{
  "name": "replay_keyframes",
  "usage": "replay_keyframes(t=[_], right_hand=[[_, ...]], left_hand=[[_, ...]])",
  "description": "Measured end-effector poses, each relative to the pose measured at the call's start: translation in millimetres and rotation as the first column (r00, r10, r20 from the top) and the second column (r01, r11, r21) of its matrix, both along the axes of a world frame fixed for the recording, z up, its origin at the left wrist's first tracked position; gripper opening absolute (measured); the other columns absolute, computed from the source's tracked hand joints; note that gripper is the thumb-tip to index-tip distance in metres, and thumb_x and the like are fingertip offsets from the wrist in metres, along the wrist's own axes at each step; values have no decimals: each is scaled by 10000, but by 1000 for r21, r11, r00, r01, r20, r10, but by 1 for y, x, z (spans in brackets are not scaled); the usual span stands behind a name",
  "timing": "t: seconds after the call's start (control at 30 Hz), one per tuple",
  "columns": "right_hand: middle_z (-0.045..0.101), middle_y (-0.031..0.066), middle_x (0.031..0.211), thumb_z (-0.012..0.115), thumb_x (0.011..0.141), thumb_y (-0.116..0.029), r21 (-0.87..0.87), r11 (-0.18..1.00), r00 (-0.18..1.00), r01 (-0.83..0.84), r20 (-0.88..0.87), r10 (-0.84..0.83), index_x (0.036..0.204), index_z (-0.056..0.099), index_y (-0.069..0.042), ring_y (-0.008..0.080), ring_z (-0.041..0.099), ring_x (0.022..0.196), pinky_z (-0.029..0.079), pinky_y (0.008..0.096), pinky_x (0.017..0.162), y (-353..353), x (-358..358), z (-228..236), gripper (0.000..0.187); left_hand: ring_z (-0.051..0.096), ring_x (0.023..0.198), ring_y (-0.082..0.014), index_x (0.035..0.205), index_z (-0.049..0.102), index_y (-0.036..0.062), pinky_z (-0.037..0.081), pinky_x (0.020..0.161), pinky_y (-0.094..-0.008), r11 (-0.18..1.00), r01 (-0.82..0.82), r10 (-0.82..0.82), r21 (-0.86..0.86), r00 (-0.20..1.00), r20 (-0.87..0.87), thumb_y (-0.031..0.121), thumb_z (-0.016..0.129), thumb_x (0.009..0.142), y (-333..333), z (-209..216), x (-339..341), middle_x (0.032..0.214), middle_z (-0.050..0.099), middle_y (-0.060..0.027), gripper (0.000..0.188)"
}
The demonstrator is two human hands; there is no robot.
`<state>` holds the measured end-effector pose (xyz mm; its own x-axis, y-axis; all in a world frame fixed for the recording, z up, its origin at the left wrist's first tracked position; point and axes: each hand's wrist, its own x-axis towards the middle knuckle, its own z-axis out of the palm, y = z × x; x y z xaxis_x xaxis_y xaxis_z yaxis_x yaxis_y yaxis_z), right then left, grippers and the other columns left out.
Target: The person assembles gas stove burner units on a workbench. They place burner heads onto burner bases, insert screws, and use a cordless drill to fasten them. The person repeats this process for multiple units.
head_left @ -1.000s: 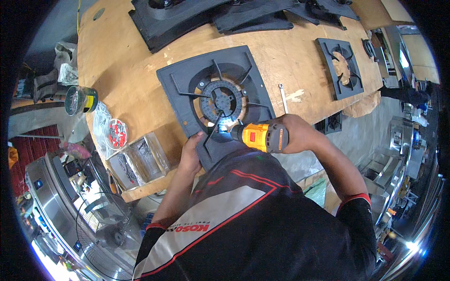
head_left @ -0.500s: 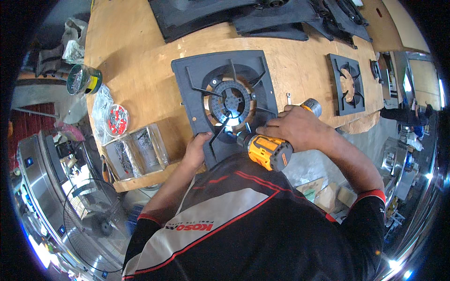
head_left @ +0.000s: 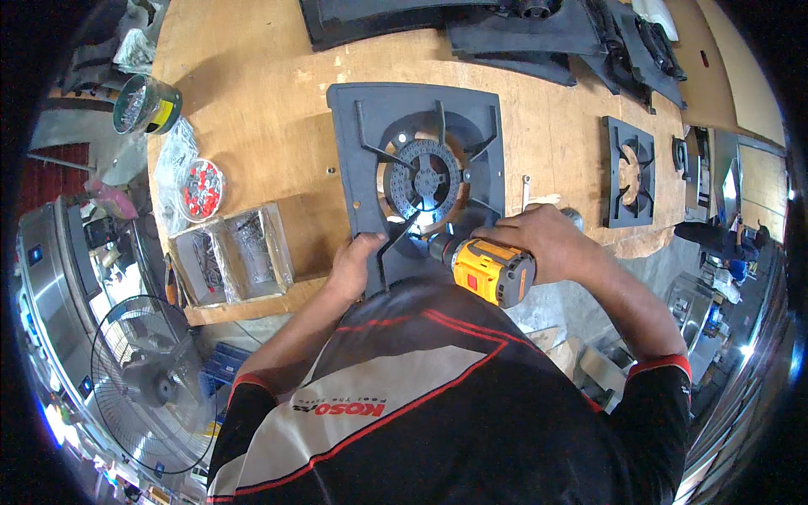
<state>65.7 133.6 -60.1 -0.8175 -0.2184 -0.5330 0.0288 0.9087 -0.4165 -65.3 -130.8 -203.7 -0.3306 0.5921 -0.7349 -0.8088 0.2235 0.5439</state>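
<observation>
On a tan plywood worktop, a square black metal plate, its round grey burner seated, fastening apparently unfinished, is edge-clasped by the left hand, a yellow-black drill gripped in the right hand.

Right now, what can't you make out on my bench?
- Head view, yellow drill: grip mostly covered by the right hand.
- Head view, black burner frame: near edge hidden by the shirt.
- Head view, black panels: far parts cut off by the top edge.
- Head view, pieces in the green tub: too small to identify.
</observation>
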Motion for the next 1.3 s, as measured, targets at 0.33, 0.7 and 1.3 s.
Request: replay_keyframes(t=[0.33, 0.7, 1.3], right_hand=[[655, 87, 860, 750, 602, -316, -54, 997, 998, 61, -23, -62, 1234, 619, -145, 296, 672, 831, 506, 409, 705, 2, -3, 2, 668], [683, 140, 976, 802, 651, -201, -216, 794, 723, 568, -331, -607, 1161, 632, -39, 317, 676, 892, 531, 379, 762, 2, 72, -6, 561], [509, 207, 1293, 710, 717, -137, 359, 615, 712, 702, -370, -597, 1360, 461, -41, 383, 557, 1116, 482, 481, 920, 94, 119, -121, 697]], left_hand=[[607, 931, -211, 1093, 592, -20, 479, 855, -342, 999, 18, -14, 45, 997, -80, 306, 576, 853, 2, 9, -3, 1006, 631, -109, 405], [659, 902, -329, 1102, 628, 20, 520, 800, -413, 888, 37, -443, -459, 335, -831, 235, 641, 860, 16, -5, -103, 981, 672, -195, 324], [659, 812, -391, 1020, 657, -24, 506, 716, -456, 855, 33, -492, -518, 370, -788, 180, 557, 915, -28, -38, -62, 795, 656, -238, 250]])
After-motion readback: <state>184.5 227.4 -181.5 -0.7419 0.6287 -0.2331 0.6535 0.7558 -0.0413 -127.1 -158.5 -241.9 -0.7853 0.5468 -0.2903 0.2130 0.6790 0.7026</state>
